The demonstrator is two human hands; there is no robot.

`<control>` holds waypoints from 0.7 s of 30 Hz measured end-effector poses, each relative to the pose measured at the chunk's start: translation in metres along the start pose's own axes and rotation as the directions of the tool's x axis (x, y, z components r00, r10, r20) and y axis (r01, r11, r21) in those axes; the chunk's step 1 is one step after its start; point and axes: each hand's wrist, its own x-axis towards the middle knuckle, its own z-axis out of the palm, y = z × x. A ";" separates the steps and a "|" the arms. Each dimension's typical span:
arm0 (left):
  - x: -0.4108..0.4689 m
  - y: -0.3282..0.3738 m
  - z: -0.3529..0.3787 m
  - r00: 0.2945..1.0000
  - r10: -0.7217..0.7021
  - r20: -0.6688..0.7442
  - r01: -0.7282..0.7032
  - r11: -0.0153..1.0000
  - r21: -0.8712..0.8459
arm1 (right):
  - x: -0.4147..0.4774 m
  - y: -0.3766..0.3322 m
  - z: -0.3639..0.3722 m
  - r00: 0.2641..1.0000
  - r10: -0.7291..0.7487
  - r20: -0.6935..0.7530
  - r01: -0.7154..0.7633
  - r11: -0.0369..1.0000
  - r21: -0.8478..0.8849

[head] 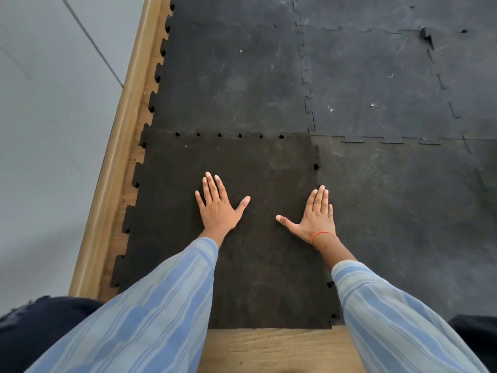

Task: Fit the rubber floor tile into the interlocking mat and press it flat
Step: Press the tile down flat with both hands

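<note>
Rubber tile (242, 162) lay in the mat's (376, 84) corner gap beside the wooden skirting (118, 146), both the left hand (217, 208) and right hand (314, 219) spread flat on it, holding nothing.

The rubber floor tile (242, 238) is a dark brownish-black square with puzzle-shaped teeth on its edges. It lies flat in the near left corner of the interlocking mat (376, 84), which is made of greyer, dusty and scratched black tiles. The far edge of the tile meets the mat, with small holes showing along this seam. Its right edge also touches the mat. Its left teeth are free, and its near edge is straight.
</note>
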 end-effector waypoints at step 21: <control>0.004 -0.002 0.001 1.000 0.007 0.022 -0.008 0.999 0.034 | -0.027 0.004 0.006 0.999 -0.011 0.043 0.011 1.000 0.005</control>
